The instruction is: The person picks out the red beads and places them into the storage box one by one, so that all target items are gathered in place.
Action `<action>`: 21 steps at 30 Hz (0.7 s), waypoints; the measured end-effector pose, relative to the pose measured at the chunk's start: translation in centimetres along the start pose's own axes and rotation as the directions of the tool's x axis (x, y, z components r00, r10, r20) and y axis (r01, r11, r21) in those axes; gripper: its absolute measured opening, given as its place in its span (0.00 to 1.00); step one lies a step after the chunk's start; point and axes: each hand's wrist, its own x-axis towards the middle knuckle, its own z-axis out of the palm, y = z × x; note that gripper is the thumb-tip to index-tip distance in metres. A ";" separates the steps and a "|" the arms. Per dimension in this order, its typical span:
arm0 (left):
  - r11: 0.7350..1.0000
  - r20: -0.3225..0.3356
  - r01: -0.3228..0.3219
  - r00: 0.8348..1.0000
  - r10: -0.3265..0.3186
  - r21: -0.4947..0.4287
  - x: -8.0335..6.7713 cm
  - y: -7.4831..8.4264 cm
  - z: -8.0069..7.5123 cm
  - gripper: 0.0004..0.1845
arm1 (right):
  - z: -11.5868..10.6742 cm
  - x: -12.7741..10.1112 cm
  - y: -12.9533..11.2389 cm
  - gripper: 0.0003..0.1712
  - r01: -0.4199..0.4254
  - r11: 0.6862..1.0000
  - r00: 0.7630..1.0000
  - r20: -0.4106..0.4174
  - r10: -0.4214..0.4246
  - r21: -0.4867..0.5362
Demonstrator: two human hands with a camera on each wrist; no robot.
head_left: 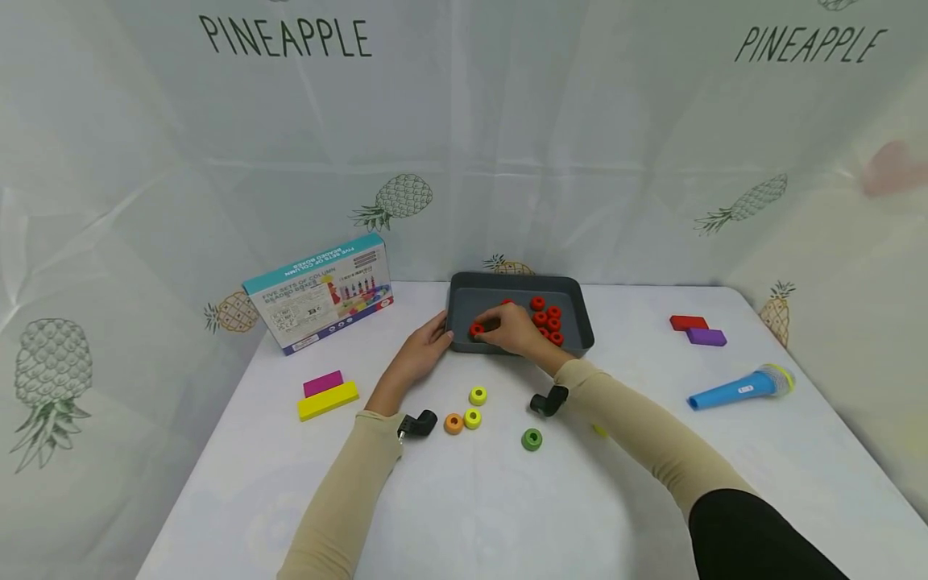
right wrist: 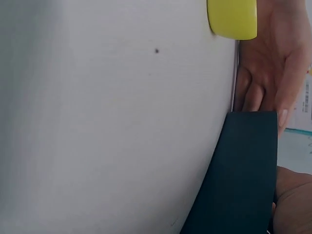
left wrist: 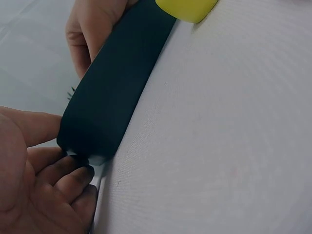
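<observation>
A dark grey rectangular tray [head_left: 464, 302] at the far middle of the table holds several small red ring-shaped beads [head_left: 538, 303]. My left hand [head_left: 423, 348] holds the tray's near left corner. In the left wrist view its thumb [left wrist: 46, 127] touches the rim and the other fingers curl against the corner from below. Reaching into the tray, my right hand [head_left: 513, 329] pinches a red bead [head_left: 476, 329] near the left front. The tray's wall hides those fingertips in the right wrist view, where only part of the hand [right wrist: 295, 200] shows.
In front of the tray lie yellow beads [head_left: 478, 395], an orange bead [head_left: 453, 424] and a green bead [head_left: 532, 439]. A box [head_left: 326, 294] and magenta [head_left: 323, 383] and yellow [head_left: 329, 400] blocks are leftward. Rightward are red [head_left: 689, 323] and purple [head_left: 706, 337] blocks and a blue toy microphone [head_left: 739, 388].
</observation>
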 end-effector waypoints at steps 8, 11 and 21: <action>1.000 0.005 -0.001 1.000 0.001 0.010 0.1 0.5 0.2 0.32 | -0.2 -0.2 0.3 0.19 0.005 1.000 1.000 -0.012 -0.005 -0.005; 1.000 0.010 0.010 1.000 -0.010 0.009 0.3 0.3 0.3 0.32 | -0.3 -0.4 0.3 0.19 0.004 1.000 1.000 -0.016 -0.004 -0.006; 1.000 -0.004 0.028 1.000 -0.028 -0.004 0.3 -0.4 0.8 0.32 | -0.3 -1.2 0.3 0.20 0.037 0.999 0.998 -0.049 -0.036 0.024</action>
